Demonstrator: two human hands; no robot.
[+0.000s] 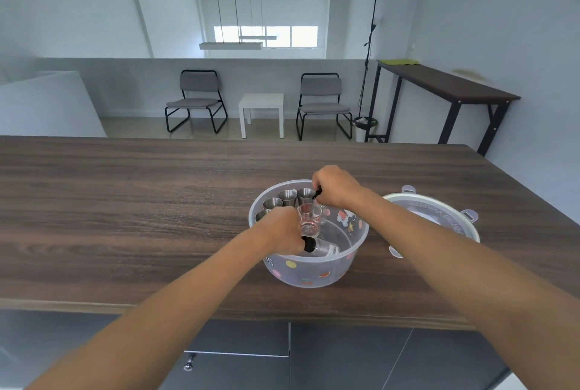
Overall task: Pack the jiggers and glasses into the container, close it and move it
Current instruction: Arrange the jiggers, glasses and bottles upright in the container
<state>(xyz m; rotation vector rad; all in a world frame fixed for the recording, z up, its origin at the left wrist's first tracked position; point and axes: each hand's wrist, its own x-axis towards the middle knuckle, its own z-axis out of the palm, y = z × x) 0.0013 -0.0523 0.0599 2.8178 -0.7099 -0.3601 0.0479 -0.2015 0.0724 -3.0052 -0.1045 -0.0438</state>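
A round translucent container (pixel 314 273) with coloured dots stands on the wooden counter. Several steel jiggers (pixel 287 198) stand along its far-left inner wall. A clear shot glass (pixel 310 220) stands near the middle. My left hand (pixel 284 232) is inside the container, closed around a clear glass item with a black end (pixel 320 246) lying near the front wall. My right hand (pixel 337 190) is over the far rim, fingers pinched on a small dark-tipped object beside the jiggers; what it is cannot be made out. The container's lid (pixel 439 220) lies to the right on the counter.
The wooden counter (pixel 141 217) stretches wide to the left and behind the container. Its front edge runs just below my forearms, with dark cabinet drawers underneath. Chairs, a small white table and a tall side table stand across the room.
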